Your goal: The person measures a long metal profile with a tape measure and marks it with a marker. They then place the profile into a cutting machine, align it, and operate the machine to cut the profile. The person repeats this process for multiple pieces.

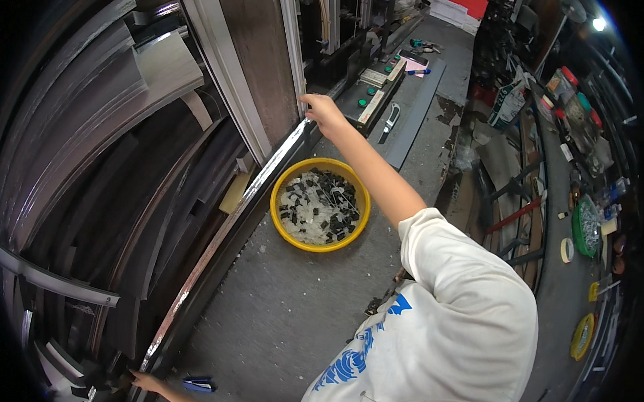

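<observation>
A long, narrow shiny strip [217, 241] runs diagonally from lower left to upper middle, along the front of a rack of stacked profiles. My right hand [322, 113] is at its far end, beside an upright frame post, fingers bent over the strip. At the near end is my left hand [148, 382], its fingers pressed together at the strip's edge; the fingertips are partly lost in shadow. Right of the strip, below my right forearm, stands a yellow basin [279, 234] full of small clear and black plastic pieces [315, 208]. A blue stapler-like tool [198, 384] lies near my left hand.
Dark and grey profiles [113, 102] fill the rack on the left. Beyond my right hand lie a white-and-black strap-like item [390, 120], a long grey strip [418, 116] and a pink sheet [414, 64]. A cluttered bench with a green basket [585, 226] stands right.
</observation>
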`<state>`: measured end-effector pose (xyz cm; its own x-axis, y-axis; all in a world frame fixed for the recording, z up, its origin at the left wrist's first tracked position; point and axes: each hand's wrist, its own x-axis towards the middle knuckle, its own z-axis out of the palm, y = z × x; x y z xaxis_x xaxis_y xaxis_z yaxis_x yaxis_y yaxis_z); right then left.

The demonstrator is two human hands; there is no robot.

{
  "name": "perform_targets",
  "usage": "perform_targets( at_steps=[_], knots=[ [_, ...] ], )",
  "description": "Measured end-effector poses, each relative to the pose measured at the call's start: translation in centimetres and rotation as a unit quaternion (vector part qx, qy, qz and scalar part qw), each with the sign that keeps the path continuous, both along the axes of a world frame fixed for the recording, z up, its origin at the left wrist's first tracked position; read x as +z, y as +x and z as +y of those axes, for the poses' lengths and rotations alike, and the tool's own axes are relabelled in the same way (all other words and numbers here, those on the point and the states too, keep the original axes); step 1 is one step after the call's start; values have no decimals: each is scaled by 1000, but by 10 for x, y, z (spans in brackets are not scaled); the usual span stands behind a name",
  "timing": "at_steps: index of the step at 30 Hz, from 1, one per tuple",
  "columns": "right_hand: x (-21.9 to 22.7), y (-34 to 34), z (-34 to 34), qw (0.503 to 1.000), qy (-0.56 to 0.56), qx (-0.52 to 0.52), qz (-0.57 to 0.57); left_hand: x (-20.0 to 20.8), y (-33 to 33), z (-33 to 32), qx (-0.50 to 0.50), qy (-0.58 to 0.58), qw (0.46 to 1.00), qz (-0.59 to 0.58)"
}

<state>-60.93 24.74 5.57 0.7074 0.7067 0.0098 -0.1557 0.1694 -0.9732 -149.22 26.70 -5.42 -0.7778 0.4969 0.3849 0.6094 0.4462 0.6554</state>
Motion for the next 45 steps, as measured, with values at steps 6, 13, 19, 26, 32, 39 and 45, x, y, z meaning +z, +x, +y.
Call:
perform_targets(
  at_steps=[6, 13, 19, 26, 32, 39, 45],
  knots=[
    [-16, 6, -59, 985, -78, 89, -127, 64, 198, -47, -196, 150, 915, 320],
    [-60, 89, -83, 820, -258, -35, -509, 86, 451, -68, -526, -22, 833, 169],
    [-102, 175, -92, 797, -186, -10, -575, 60, 520, -52, -464, -88, 846, 248],
    [-117, 218, -104, 831, -24, 82, -550, 35, 541, -34, -343, -142, 884, 286],
    [-111, 234, -100, 823, -26, 134, -552, 14, 543, -12, -276, -192, 892, 303],
    [-114, 240, -94, 796, -1, 128, -592, 22, 598, -12, -288, -138, 905, 282],
    [-114, 243, -88, 765, -1, 145, -627, 33, 637, -19, -282, -202, 878, 328]
  ],
)
